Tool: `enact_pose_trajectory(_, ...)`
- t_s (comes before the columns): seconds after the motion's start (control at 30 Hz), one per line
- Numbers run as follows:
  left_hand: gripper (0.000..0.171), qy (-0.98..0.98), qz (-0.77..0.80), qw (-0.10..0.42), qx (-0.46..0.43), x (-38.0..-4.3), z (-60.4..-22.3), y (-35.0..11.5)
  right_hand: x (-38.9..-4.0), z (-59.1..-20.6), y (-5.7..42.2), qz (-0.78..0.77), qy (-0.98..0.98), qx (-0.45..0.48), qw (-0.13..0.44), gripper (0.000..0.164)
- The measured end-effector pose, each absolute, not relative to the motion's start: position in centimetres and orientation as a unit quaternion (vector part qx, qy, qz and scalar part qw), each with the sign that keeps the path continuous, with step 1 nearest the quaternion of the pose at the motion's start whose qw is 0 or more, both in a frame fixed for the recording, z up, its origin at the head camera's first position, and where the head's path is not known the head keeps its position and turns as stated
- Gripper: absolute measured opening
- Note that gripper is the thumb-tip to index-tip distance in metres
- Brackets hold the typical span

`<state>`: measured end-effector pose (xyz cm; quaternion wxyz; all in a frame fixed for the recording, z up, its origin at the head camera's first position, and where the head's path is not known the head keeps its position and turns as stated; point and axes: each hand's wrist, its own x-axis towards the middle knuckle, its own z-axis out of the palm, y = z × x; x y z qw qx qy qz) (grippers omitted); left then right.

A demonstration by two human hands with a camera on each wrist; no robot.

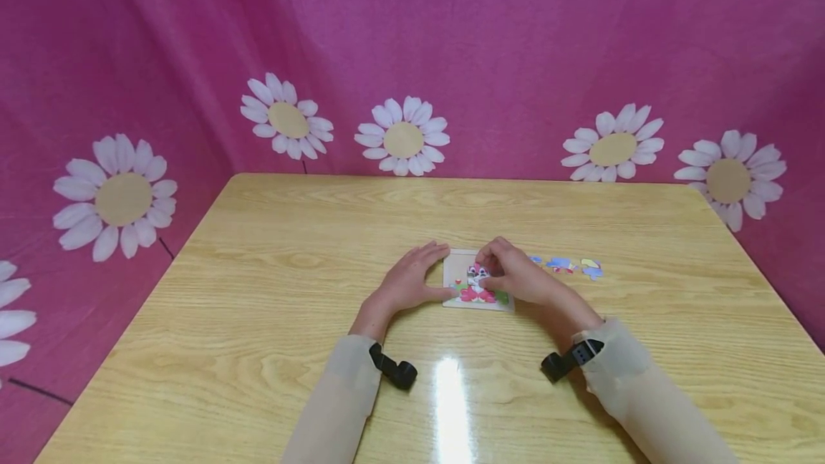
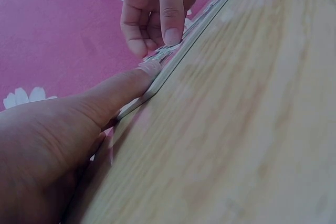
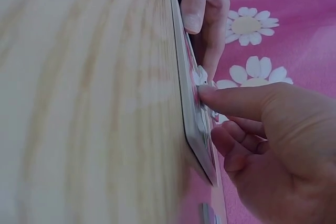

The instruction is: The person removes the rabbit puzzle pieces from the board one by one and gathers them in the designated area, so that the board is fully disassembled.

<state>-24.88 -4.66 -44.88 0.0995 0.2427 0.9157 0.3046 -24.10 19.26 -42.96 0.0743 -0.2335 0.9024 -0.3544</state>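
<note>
A small flat puzzle board (image 1: pixel 455 261) lies on the table, showing a pink and white cartoon animal on green. My left hand (image 1: pixel 407 282) rests at its left side, the thumb on the near left corner and the straight fingers by the far left corner. Over the picture, my right hand (image 1: pixel 518 275) pinches a small white puzzle piece (image 3: pixel 201 75) between thumb and curled fingers. That piece stands tilted at the board's surface in the right wrist view; the fingertips partly hide it.
To the right of the board lie loose puzzle pieces (image 1: pixel 562 265) in blue, red and yellow, one partly behind the right hand. The wooden table (image 1: pixel 271 271) meets a pink curtain (image 1: pixel 490 56) with daisies along its far and left sides.
</note>
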Motion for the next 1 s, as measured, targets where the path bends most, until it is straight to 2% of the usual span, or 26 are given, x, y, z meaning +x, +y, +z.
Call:
enact_pose_trajectory(0.43,0.082,0.914,0.306,0.094,0.251,-25.0,-45.0,-4.8,-23.4,-42.9,18.6,-0.353,0.901,-0.25,0.03,0.026)
enact_pose_trajectory(0.73,0.083,0.915,0.304,0.101,0.247,-25.0,-44.9,-4.8,-23.4,-43.0,18.8,-0.391,0.894,-0.217,0.04,0.026)
enact_pose_trajectory(1.0,0.083,0.916,0.301,0.1,0.246,-25.1,-45.1,-4.7,-23.1,-43.0,19.6,-0.408,0.89,-0.201,0.027,0.026)
